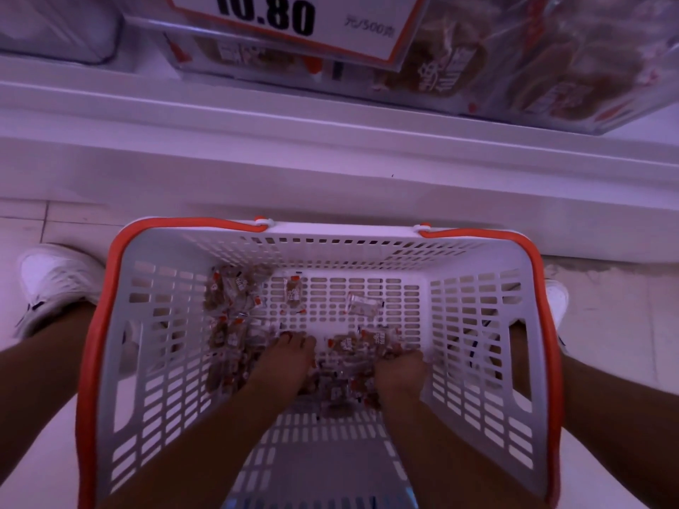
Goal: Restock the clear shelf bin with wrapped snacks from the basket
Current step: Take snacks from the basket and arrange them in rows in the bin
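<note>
Wrapped snacks lie scattered over the slotted bottom of a white basket with orange handles, which stands on the pale tiled floor between the person's legs. Most of the small brown packets sit in a heap toward the near middle and left of the basket bottom; two lie apart farther back, one near the centre and one a little to its right. Both bare forearms reach down into the basket. The left hand rests on the heap with its fingers stretched forward and pressed down onto the packets. The right hand is buried in the heap just beside it, knuckles up, its fingers curled under among the packets, so it appears to be gathering some of them. A white shoe shows on the floor to the left of the basket and part of another to the right. Above, at the top of the view, a white shelf ledge carries a clear shelf bin holding more of the same brown packets, and a price card reading 10.80 hangs in front of it.
</note>
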Motion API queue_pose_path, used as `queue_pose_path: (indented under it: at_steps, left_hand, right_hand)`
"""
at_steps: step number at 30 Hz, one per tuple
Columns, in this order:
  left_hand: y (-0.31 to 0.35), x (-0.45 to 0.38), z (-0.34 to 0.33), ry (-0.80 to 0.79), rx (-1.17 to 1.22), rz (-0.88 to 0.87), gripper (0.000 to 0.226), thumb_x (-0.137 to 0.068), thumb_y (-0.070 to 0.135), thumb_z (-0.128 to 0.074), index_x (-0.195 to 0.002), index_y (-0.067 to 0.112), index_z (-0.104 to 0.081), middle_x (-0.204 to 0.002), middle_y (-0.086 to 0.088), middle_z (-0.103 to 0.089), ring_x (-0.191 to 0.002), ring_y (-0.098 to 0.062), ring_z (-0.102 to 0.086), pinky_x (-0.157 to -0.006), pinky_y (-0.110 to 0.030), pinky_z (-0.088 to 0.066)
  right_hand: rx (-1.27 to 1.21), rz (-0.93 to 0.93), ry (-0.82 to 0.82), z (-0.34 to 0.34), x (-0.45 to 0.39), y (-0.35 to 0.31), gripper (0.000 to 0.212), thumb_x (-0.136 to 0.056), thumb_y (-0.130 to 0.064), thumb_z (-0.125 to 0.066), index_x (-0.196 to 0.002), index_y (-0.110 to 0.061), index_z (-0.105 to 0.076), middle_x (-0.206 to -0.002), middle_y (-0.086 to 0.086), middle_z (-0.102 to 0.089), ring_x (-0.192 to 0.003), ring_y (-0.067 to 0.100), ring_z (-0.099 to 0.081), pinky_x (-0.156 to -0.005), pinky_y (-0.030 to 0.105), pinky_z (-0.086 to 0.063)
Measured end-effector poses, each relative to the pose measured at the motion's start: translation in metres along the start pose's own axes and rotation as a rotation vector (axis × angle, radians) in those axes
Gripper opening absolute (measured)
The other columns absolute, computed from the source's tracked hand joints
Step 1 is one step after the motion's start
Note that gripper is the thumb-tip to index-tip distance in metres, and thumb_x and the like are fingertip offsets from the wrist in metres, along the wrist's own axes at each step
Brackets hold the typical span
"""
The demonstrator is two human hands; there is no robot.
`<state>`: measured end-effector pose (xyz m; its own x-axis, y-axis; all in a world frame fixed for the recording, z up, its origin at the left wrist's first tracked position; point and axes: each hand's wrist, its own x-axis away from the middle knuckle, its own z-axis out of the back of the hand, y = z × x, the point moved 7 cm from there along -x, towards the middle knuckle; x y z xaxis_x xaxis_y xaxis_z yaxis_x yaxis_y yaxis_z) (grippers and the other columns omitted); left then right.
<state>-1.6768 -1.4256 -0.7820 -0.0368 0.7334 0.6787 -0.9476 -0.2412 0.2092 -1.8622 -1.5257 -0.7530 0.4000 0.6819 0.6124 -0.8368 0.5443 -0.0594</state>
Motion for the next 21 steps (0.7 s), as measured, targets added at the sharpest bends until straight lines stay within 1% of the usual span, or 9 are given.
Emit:
queue_pose_path:
  at_steps: [1, 3, 6, 9, 11, 13, 16, 18, 21]
  left_hand:
    - [-0.001, 0.001, 0.001, 0.013, 0.006, 0.028, 0.055, -0.089, 0.023, -0.059, -0.138, 0.01, -0.038, -0.139, -0.012, -0.044, -0.129, -0.031, -0.04, -0.108, -0.038, -0.034]
    - [-0.002, 0.005, 0.001, 0.036, 0.015, 0.077, 0.052, -0.09, 0.025, -0.06, -0.135, 0.01, -0.04, -0.138, -0.012, -0.043, -0.128, -0.031, -0.04, -0.109, -0.037, -0.032]
    - [0.005, 0.01, -0.001, 0.056, 0.047, 0.089, 0.047, -0.091, 0.015, -0.052, -0.136, 0.009, -0.039, -0.137, -0.012, -0.045, -0.127, -0.031, -0.043, -0.107, -0.038, -0.036]
    - [0.012, 0.014, -0.001, 0.062, 0.064, 0.057, 0.042, -0.092, 0.018, -0.048, -0.134, 0.013, -0.043, -0.131, -0.01, -0.056, -0.123, -0.032, -0.051, -0.103, -0.04, -0.039]
    - [0.01, 0.014, -0.001, 0.069, 0.093, 0.034, 0.036, -0.093, 0.024, -0.049, -0.128, 0.016, -0.05, -0.128, -0.008, -0.058, -0.121, -0.032, -0.052, -0.101, -0.039, -0.038]
    - [0.002, 0.012, 0.01, 0.161, 0.258, 0.012, 0.026, -0.091, 0.027, -0.054, -0.114, 0.017, -0.06, -0.118, -0.008, -0.058, -0.111, -0.032, -0.056, -0.094, -0.04, -0.04]
    - [-0.009, 0.0, 0.039, 0.355, 0.499, -0.011, 0.011, -0.09, 0.022, -0.063, -0.098, 0.015, -0.068, -0.107, -0.006, -0.058, -0.097, -0.029, -0.06, -0.087, -0.041, -0.046]
    - [-0.004, -0.012, 0.053, 0.378, 0.532, -0.052, 0.016, -0.092, 0.028, -0.066, -0.099, 0.014, -0.068, -0.116, -0.004, -0.054, -0.101, -0.024, -0.057, -0.088, -0.039, -0.048]
    - [0.017, -0.028, 0.053, 0.263, 0.419, -0.127, 0.019, -0.093, 0.031, -0.063, -0.106, 0.016, -0.065, -0.145, -0.004, -0.04, -0.124, -0.026, -0.048, -0.098, -0.039, -0.045]
  right_hand:
    - [-0.026, 0.005, -0.001, -0.004, 0.002, 0.002, 0.045, -0.089, -0.032, -0.069, -0.119, 0.001, -0.061, -0.12, 0.021, -0.066, -0.109, 0.035, -0.064, -0.089, 0.04, -0.051]
    - [-0.064, 0.016, -0.012, -0.008, 0.005, 0.002, 0.043, -0.086, -0.033, -0.073, -0.114, -0.002, -0.065, -0.115, 0.018, -0.069, -0.107, 0.034, -0.066, -0.087, 0.04, -0.053]
    - [-0.085, 0.062, -0.015, -0.011, 0.005, -0.003, 0.032, -0.084, -0.027, -0.071, -0.107, -0.004, -0.067, -0.108, 0.017, -0.071, -0.102, 0.035, -0.067, -0.085, 0.041, -0.055]
    - [0.041, 0.109, -0.054, -0.016, 0.005, -0.008, 0.039, -0.083, -0.036, -0.071, -0.107, -0.005, -0.069, -0.11, 0.018, -0.07, -0.105, 0.034, -0.067, -0.089, 0.042, -0.055]
    - [0.085, 0.138, -0.081, -0.016, 0.004, -0.012, 0.042, -0.083, -0.036, -0.072, -0.108, -0.004, -0.067, -0.112, 0.019, -0.068, -0.106, 0.035, -0.066, -0.089, 0.043, -0.055]
    - [0.098, 0.226, -0.097, -0.015, 0.002, -0.019, 0.034, -0.084, -0.028, -0.07, -0.106, -0.004, -0.065, -0.108, 0.018, -0.069, -0.102, 0.036, -0.066, -0.083, 0.04, -0.056]
    - [0.071, 0.315, -0.087, -0.011, -0.001, -0.025, 0.03, -0.082, -0.028, -0.07, -0.103, -0.008, -0.061, -0.1, 0.015, -0.07, -0.095, 0.035, -0.068, -0.074, 0.037, -0.053]
    - [0.093, 0.328, -0.117, -0.013, -0.003, -0.022, 0.03, -0.083, -0.028, -0.067, -0.103, -0.006, -0.064, -0.1, 0.016, -0.07, -0.095, 0.034, -0.068, -0.076, 0.041, -0.057]
    - [0.175, 0.346, -0.178, -0.014, -0.011, -0.014, 0.026, -0.088, -0.026, -0.062, -0.098, -0.004, -0.069, -0.102, 0.02, -0.069, -0.098, 0.035, -0.067, -0.083, 0.043, -0.056]
